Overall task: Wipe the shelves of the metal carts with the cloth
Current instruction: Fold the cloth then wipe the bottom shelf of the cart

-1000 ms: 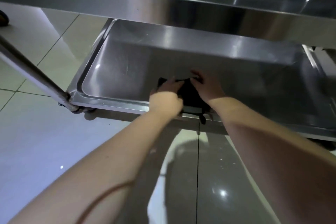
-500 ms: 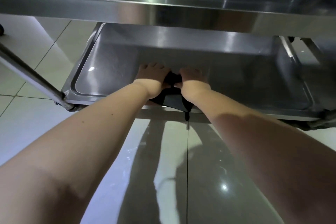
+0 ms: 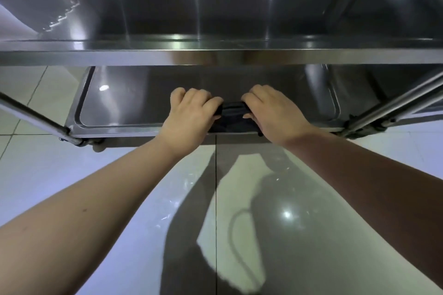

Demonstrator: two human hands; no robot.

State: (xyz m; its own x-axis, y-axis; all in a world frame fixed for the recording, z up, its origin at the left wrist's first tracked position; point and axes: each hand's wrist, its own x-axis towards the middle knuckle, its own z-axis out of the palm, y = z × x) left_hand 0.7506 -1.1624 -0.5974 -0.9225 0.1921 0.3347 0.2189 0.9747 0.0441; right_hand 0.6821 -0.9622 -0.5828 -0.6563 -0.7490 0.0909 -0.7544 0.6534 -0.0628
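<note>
The soft, limp dark cloth (image 3: 233, 112) is gripped at either end by the left hand (image 3: 189, 116) and right hand (image 3: 273, 112), fingers curled, on the lower stainless-steel cart shelf (image 3: 124, 103); it should bunch easily.

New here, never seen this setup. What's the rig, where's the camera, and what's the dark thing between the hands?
There is no machine here: a person works with bare hands. All pictures come from one wide-angle camera worn on the head, looking forward and down, so the arms reach in from the bottom edge. The left hand and right hand each hold an end of a dark cloth, bunched between them at the front edge of the lower shelf of a steel cart. The upper shelf crosses the view above the hands. Below is a glossy tiled floor.
</note>
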